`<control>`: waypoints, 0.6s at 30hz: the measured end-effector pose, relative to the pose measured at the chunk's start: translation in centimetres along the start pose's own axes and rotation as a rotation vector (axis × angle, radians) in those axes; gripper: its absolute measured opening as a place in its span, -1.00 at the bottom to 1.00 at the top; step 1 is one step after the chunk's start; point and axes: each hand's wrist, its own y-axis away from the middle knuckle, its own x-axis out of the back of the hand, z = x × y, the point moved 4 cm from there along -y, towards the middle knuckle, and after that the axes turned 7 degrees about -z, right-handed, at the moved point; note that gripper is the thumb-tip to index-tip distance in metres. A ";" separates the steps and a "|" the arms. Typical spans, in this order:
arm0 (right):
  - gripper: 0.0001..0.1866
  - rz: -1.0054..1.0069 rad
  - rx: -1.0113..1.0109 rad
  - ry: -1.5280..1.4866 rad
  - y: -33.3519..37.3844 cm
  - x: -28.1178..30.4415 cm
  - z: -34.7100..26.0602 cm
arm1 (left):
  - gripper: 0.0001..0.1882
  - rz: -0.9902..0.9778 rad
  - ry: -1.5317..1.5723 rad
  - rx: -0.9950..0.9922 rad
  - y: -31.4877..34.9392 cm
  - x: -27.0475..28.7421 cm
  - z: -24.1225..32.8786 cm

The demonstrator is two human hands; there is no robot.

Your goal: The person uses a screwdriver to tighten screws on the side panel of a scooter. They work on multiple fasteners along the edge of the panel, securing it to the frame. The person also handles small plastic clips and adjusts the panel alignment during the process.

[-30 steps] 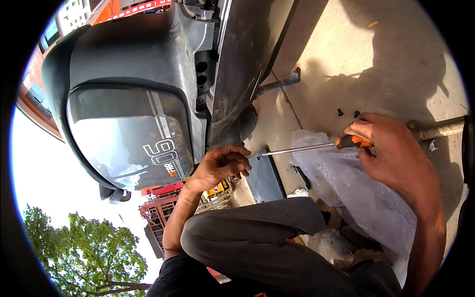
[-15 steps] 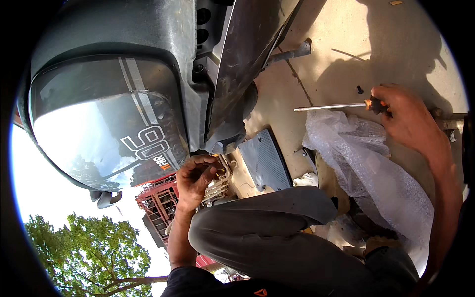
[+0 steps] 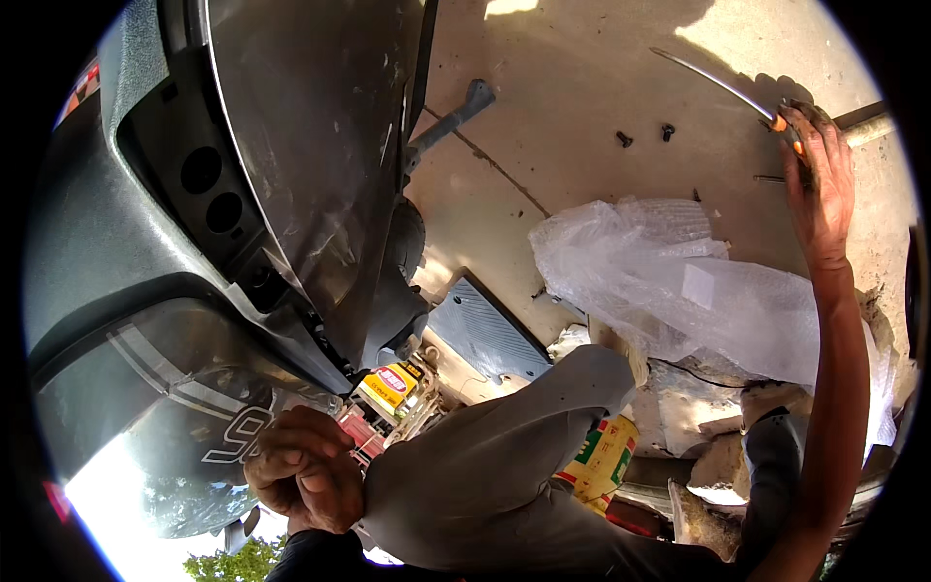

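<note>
At the far right my right hand (image 3: 819, 179) reaches low over the concrete floor, its fingers around the orange-and-black handle of a screwdriver (image 3: 722, 85). The long metal shaft points away to the upper left. Two black screws (image 3: 624, 139) lie on the floor left of the hand. My left hand (image 3: 305, 470) is at lower left, in front of the dark glossy body panel (image 3: 184, 407) of a vehicle. Its fingers are curled together; whatever they may hold is hidden.
A dark plastic fairing (image 3: 320, 165) with round holes fills the upper left, a metal stand (image 3: 451, 126) beside it. A ribbed black panel (image 3: 490, 330) and crumpled bubble wrap (image 3: 679, 281) lie on the floor. A yellow-and-red battery (image 3: 391, 386) shows beyond my bent knee.
My right hand has moved farther out with the screwdriver, close to the floor. My left hand has drawn back toward me from the vehicle's lower edge. The view has shifted rightward.
</note>
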 end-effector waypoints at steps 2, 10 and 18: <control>-0.48 0.097 0.079 -0.064 -1.5 -1.6 0.2 | -0.74 -0.047 0.011 0.020 1.1 -0.9 0.8; -0.65 0.288 0.062 -0.069 0.0 -0.4 3.7 | -0.74 0.016 0.197 -0.047 1.9 -1.4 0.6; -0.68 0.262 0.014 -0.004 -1.5 -1.2 3.1 | -0.72 -0.075 0.663 0.286 7.5 0.2 -2.9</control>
